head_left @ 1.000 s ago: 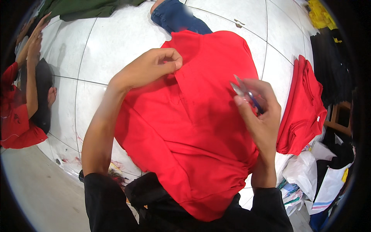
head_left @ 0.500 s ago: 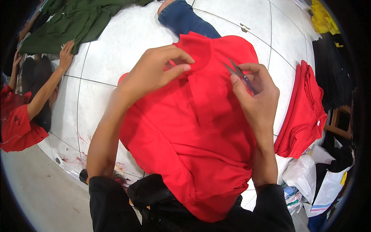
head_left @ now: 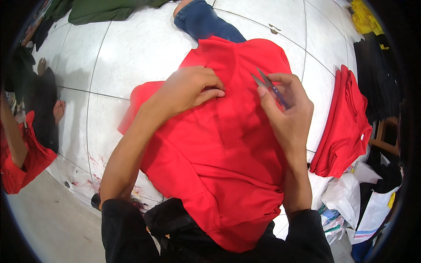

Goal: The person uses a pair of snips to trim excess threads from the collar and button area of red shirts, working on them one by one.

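A red shirt [head_left: 245,144] with a placket is spread over my lap and the floor in front of me. My left hand [head_left: 190,90] is closed at its upper middle, thumb and fingertips pinching the cloth beside the placket. A small pair of thread snips [head_left: 278,95] lies in my right hand [head_left: 291,101], held between thumb and fingers over the shirt's right side. The blades point up and to the left, with their tips apart. The palm hides part of the snips' rear end.
A stack of folded red garments [head_left: 340,127] lies at right, beside black cloth [head_left: 377,79] and white plastic bags [head_left: 342,197]. Yellow cloth [head_left: 366,17] is at far right. Another person's denim-covered leg [head_left: 206,22] is ahead; a red-clothed person [head_left: 17,149] sits at left. Thread scraps litter the tiles.
My left hand has come down onto the shirt and its fingers have closed. The shirt's left part now spreads further left. The person at left has drawn an arm back from the green cloth.
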{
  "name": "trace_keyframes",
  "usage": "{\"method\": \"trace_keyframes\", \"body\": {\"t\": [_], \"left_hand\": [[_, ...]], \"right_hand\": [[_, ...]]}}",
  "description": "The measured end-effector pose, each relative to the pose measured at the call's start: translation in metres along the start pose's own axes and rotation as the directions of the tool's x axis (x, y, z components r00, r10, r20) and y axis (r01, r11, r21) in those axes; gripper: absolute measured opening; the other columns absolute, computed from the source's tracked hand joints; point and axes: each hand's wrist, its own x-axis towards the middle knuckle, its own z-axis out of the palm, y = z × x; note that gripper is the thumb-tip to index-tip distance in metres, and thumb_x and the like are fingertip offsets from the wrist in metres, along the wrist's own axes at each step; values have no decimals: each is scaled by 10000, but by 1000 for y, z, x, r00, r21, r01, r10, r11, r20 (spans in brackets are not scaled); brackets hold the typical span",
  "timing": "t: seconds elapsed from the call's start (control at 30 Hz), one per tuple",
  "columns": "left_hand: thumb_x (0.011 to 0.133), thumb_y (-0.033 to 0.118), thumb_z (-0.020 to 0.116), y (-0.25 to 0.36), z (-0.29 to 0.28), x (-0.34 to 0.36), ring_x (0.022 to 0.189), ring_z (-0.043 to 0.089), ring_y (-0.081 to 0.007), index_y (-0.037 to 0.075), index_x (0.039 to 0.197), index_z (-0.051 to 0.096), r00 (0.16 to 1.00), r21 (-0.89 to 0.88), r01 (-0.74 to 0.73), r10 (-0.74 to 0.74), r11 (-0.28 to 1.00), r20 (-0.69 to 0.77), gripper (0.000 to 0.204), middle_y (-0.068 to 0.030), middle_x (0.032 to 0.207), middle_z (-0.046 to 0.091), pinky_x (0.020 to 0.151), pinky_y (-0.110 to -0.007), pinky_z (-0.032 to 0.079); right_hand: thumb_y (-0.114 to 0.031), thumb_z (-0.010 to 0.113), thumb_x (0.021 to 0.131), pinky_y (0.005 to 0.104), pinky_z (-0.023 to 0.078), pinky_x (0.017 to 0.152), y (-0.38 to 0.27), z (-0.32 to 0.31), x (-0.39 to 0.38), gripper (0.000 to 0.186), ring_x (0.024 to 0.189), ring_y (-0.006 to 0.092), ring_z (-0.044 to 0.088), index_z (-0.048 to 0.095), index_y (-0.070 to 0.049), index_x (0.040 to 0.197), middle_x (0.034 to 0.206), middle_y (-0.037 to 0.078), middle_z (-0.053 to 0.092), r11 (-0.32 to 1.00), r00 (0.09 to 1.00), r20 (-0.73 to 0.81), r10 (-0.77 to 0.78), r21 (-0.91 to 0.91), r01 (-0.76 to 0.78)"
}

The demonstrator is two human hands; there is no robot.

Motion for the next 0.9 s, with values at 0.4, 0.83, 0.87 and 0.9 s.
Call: {"method": "trace_keyframes", "body": {"t": [0.4,0.83,0.87,0.9], "left_hand": [[960,122,712,-1,10,10,887,635,-198,42,987,695,987,-152,113,-94,982,131,86,-60,950,682,812,-346,528],[1106,219,541,6,-41,6,903,525,-105,44,1046,608,932,-654,361,-258,665,253,197,16,972,564,884,-283,473],[1112,226,538,8,-42,5,907,527,-106,40,1048,605,932,-668,362,-268,650,244,208,11,969,565,890,-284,475],[1117,240,542,7,-42,5,901,534,-107,37,1051,610,936,-687,351,-268,637,229,224,5,976,576,880,-286,481]], "right_hand": [[-216,840,907,309,582,732,-2,2,-2,291,850,194,782,713,-77,1128,923,85,786,998,999,49,5,-70,-2],[-209,833,861,333,548,608,-22,15,7,240,662,221,734,710,-61,1004,763,84,751,993,982,159,-104,-40,112],[-210,834,859,330,545,599,-25,16,6,239,651,221,728,710,-64,1001,753,79,745,992,983,152,-107,-51,116],[-212,835,857,328,541,591,-27,17,6,239,639,220,723,710,-66,999,744,74,739,991,984,145,-108,-63,118]]}}
